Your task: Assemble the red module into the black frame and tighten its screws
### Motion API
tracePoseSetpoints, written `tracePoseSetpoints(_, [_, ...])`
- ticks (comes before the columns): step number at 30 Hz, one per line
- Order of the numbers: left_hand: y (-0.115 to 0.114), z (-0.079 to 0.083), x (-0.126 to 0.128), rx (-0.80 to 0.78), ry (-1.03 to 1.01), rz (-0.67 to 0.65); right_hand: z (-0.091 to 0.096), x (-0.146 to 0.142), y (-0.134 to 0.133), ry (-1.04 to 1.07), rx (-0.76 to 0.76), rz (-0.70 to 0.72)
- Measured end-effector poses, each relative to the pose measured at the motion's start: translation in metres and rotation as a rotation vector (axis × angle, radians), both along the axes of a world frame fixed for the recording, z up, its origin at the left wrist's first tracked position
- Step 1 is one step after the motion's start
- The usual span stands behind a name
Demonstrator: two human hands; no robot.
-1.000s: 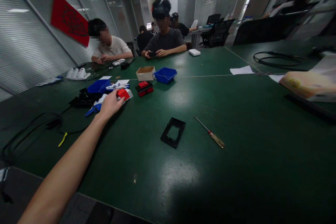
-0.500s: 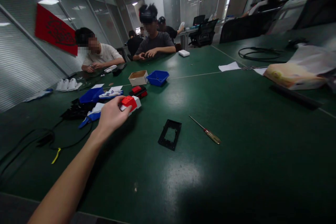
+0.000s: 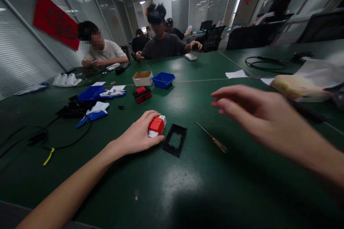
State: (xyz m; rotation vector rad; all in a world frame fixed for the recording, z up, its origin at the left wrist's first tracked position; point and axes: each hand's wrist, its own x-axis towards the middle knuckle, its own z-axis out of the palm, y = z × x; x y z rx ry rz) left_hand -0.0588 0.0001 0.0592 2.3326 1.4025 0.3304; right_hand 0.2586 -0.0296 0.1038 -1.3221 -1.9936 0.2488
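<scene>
Nearest, left hand (image 3: pixel 139 136): it lay low on the green table (image 3: pixel 188 186), fingers curled round a red and white block (image 3: pixel 157 127), thumb on the near side, fingertips over the far edge.
Block: it sat at the fingertips, touching the table, just left of a black frame (image 3: pixel 175 140).
Right hand (image 3: pixel 249 112): it hovered blurred above the table to the right, fingers loosely spread and slightly bent, holding nothing.
Screwdriver (image 3: pixel 212 137): it lay between frame and right hand, below the fingers, apart from both.
Further left: a blue and white glove (image 3: pixel 92 113) lay beside black cables (image 3: pixel 40 137).
Far middle: a second red and black block (image 3: pixel 142 94), a cardboard box (image 3: pixel 142 78) and a blue tray (image 3: pixel 163 79).
Farthest: other people sat at the table's far edge.
</scene>
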Motion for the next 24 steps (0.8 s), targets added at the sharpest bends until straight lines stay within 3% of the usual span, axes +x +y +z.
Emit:
tracePoseSetpoints(4, [0.001,-0.001,-0.003,-0.173,-0.125,-0.129,-0.039,-0.036,0.033,-0.294,-0.289,0.157])
tracePoseSetpoints(8, [0.003,-0.008,-0.001,-0.194,-0.184,-0.153,-0.068,-0.059,0.051,-0.386,-0.339,0.229])
tracePoseSetpoints(11, [0.001,-0.017,0.005,-0.129,-0.218,-0.148,-0.07,-0.057,0.054,-0.398,-0.326,0.233])
tracePoseSetpoints(16, [-0.009,-0.031,0.018,-0.09,-0.279,-0.094,-0.05,-0.039,0.05,-0.353,-0.252,0.151])
tracePoseSetpoints(18, [-0.014,-0.035,0.022,-0.107,-0.29,-0.073,-0.043,-0.034,0.045,-0.279,-0.151,0.102])
tracePoseSetpoints(20, [-0.018,-0.039,0.024,-0.138,-0.299,-0.056,-0.042,-0.033,0.036,-0.166,0.064,0.092])
tracePoseSetpoints(24, [-0.02,-0.044,0.026,-0.191,-0.334,-0.02,-0.052,-0.043,0.008,-0.142,0.487,0.261])
